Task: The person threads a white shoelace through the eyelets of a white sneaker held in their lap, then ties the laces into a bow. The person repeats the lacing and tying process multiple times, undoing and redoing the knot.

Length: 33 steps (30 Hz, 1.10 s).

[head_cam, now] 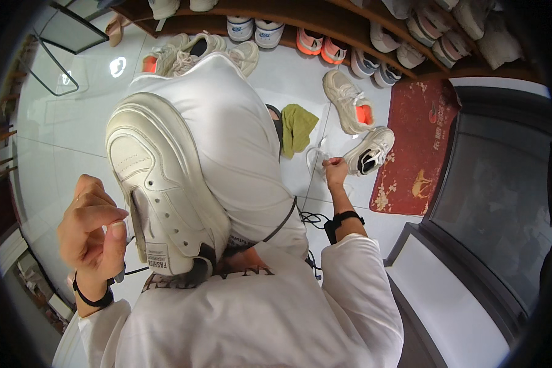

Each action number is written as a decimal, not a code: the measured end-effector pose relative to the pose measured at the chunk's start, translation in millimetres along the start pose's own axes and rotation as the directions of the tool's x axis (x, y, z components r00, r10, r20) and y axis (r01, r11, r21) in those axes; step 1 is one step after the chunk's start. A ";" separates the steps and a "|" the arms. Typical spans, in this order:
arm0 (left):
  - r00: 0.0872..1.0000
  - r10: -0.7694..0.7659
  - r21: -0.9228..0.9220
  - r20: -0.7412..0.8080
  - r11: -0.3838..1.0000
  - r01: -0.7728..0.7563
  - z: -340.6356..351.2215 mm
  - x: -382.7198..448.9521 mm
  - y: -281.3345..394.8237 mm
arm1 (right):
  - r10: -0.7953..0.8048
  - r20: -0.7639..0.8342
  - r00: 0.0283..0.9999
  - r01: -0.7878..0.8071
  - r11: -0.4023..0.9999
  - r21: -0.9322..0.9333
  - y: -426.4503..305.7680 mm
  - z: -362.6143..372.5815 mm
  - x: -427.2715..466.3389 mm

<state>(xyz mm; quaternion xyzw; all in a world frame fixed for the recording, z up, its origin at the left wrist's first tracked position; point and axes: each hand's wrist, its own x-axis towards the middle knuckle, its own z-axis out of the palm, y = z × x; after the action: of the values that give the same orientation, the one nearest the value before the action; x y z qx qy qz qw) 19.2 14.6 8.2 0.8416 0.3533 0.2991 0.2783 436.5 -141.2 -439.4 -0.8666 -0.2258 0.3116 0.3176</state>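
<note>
A white sneaker (170, 184) with empty eyelets rests on its side on my white-covered lap, toe pointing away from me. My left hand (94, 225) is raised just left of it, thumb and forefinger curled close together; whether something thin is between them I cannot tell. My right hand (336, 171) reaches down near the floor, its fingers closed on a white shoelace (316, 156). Beside that hand lies a laced white sneaker with a black lining (372, 149). Another off-white sneaker with an orange insole (347, 99) stands beyond it.
A green cloth (298, 129) lies right of my knees. Several shoes stand at the wooden shoe rack (313, 20). A red patterned mat (414, 152) lies at the right, by a dark-framed panel (492, 193). Black cables (313, 218) run near my right forearm.
</note>
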 end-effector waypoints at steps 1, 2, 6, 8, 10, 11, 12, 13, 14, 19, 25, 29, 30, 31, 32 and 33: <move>1.000 0.009 -0.006 -0.002 1.000 -0.009 0.0 3.6 0.6 | -0.005 0.042 0.999 0.000 0.992 0.127 -13.0 -8.2 0.8; 1.000 0.014 -0.006 0.014 1.000 -0.014 -1.2 8.0 1.0 | -0.015 0.084 0.996 -0.006 0.968 0.252 -25.9 -20.8 2.0; 0.999 -0.013 -0.019 0.047 1.000 0.014 -5.5 23.5 3.2 | -0.136 0.244 0.960 -0.011 0.854 0.520 -149.0 -86.5 -21.8; 0.996 -0.063 -0.059 0.069 0.996 0.067 -7.5 35.6 8.3 | -0.273 0.280 0.920 0.037 0.774 0.633 -212.4 -115.6 -43.7; 0.995 -0.029 -0.095 0.094 0.995 0.038 -6.6 47.0 8.4 | -0.392 0.305 0.868 0.090 0.729 0.679 -281.2 -139.0 -76.2; 0.994 -0.004 -0.118 0.107 0.993 0.016 -5.3 53.8 5.9 | -0.447 0.309 0.839 0.115 0.702 0.703 -307.4 -148.2 -92.8; 0.992 0.058 -0.142 0.115 0.989 -0.041 -3.5 58.8 4.2 | -0.511 0.312 0.801 0.143 0.669 0.729 -330.7 -153.6 -107.5; 0.985 0.119 -0.163 0.125 0.982 -0.098 -0.9 65.3 3.0 | -0.538 0.299 0.788 0.169 0.656 0.736 -349.8 -156.9 -121.3; 0.976 0.172 -0.177 0.133 0.973 -0.148 0.5 71.0 3.6 | -0.592 0.321 0.739 0.185 0.637 0.748 -368.3 -158.8 -134.0; 0.960 0.277 -0.216 0.032 0.940 -0.263 26.3 97.8 7.1 | -0.762 0.365 0.535 0.288 0.570 0.769 -433.1 -153.9 -180.2; 0.915 0.163 -0.355 0.368 0.935 -0.023 -4.4 113.2 11.8 | -0.849 0.301 0.434 0.490 0.503 0.712 -465.7 -151.2 -197.3; 0.939 0.034 -0.532 0.343 0.831 0.164 -28.6 93.7 -6.5 | -0.771 0.247 0.587 0.555 0.605 0.570 -457.0 -153.1 -195.8; 0.940 0.024 -0.544 0.339 0.821 0.176 -35.6 88.0 -10.2 | -0.770 0.225 0.597 0.562 0.602 0.568 -451.1 -153.6 -190.7; 0.944 0.012 -0.553 0.329 0.813 0.182 -42.6 83.2 -14.1 | -0.789 0.218 0.575 0.580 0.580 0.572 -449.8 -154.1 -188.1; 0.975 0.010 -0.617 0.222 0.776 0.133 -38.8 74.9 -22.4 | -0.786 0.240 0.570 0.570 0.589 0.574 -445.1 -155.0 -184.5; 0.975 -0.015 -0.606 0.221 0.781 0.149 -41.4 70.0 -25.5 | -0.786 0.252 0.565 0.571 0.593 0.567 -441.1 -158.5 -180.7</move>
<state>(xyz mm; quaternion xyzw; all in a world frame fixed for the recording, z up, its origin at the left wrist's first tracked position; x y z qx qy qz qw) 19.4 93.7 39.9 0.7134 0.2417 0.2980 0.5864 332.3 -5.4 32.9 -0.5081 -0.5474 0.4047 0.5277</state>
